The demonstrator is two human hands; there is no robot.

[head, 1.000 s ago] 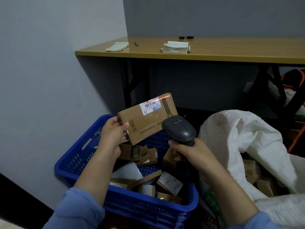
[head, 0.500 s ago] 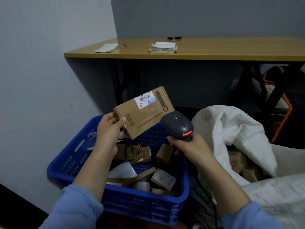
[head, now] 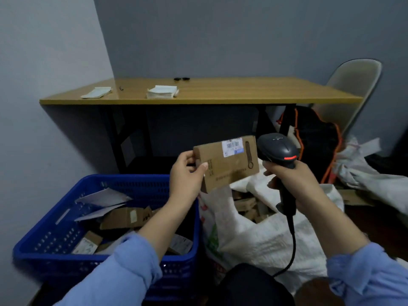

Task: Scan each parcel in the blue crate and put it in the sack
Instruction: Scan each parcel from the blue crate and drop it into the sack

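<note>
I count one blue crate point(head: 123, 184) and one sack point(head: 254, 239). My left hand point(head: 187, 175) pinches one parcel point(head: 229, 164) by its end; my right hand point(head: 293, 180) grips one scanner point(head: 278, 149).

Before you, a wooden bench point(head: 242, 90) carries a thin paper stack point(head: 96, 92), a thicker paper pile point(head: 162, 92), a pen point(head: 121, 88) between them, and two small black discs point(head: 182, 79) farther back. To its right stand a pale chair point(head: 351, 89) and a black-orange bag point(head: 318, 140).

Brown flat cardboard parcel point(head: 229, 164) with white barcode label, blue perforated plastic crate point(head: 44, 246), white woven sack point(head: 260, 239), dark grey handheld scanner point(head: 277, 149) glowing red.
</note>
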